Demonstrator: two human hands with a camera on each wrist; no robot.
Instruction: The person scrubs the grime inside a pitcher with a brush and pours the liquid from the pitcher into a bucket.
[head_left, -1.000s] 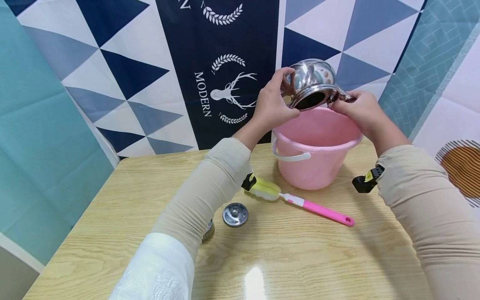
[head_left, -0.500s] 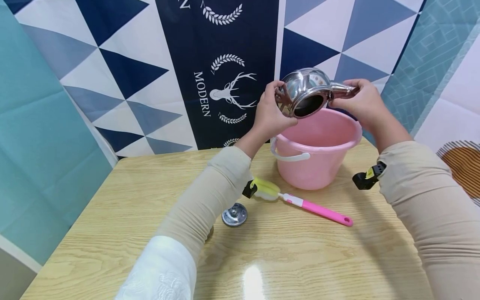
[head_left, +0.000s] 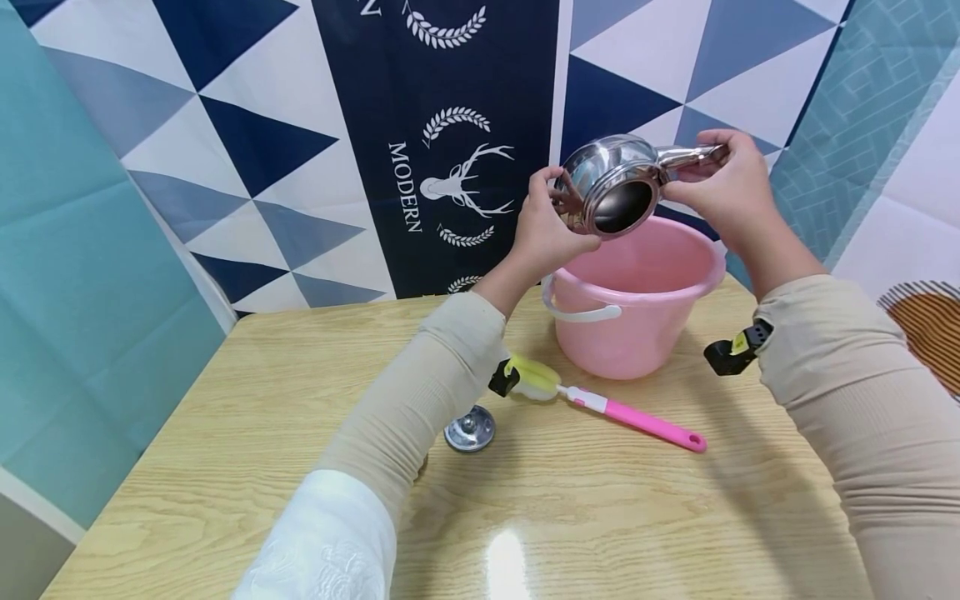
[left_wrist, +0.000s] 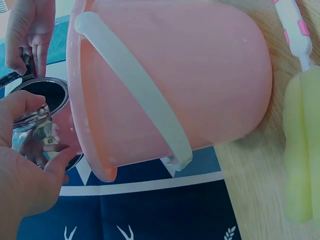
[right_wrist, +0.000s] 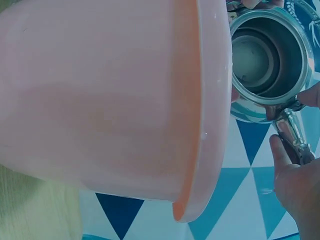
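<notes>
A shiny stainless steel teapot (head_left: 611, 171) is held tilted above the pink bucket (head_left: 626, 333), its round mouth facing down toward the head camera. My left hand (head_left: 546, 221) grips the pot's body on the spout side, fingers behind and thumb near the rim. My right hand (head_left: 727, 187) holds the teapot's handle (head_left: 690, 157). In the right wrist view the pot's inside (right_wrist: 255, 60) shows bare metal with no lid on. The left wrist view has the pot's dark mouth (left_wrist: 50, 89) between both hands, beside the bucket rim (left_wrist: 76, 100).
A yellow sponge brush (head_left: 536, 382) with a pink and white handle lies in front of the bucket. A small metal lid (head_left: 469, 429) rests on the wooden table (head_left: 600, 517), near my left forearm. A patterned cloth (head_left: 300, 167) hangs behind. My left sleeve mostly hides another small item.
The teapot has come down a little, and its mouth has turned more toward the head camera. Most recently my right hand has lifted the handle slightly. Bucket, brush and lid stay put.
</notes>
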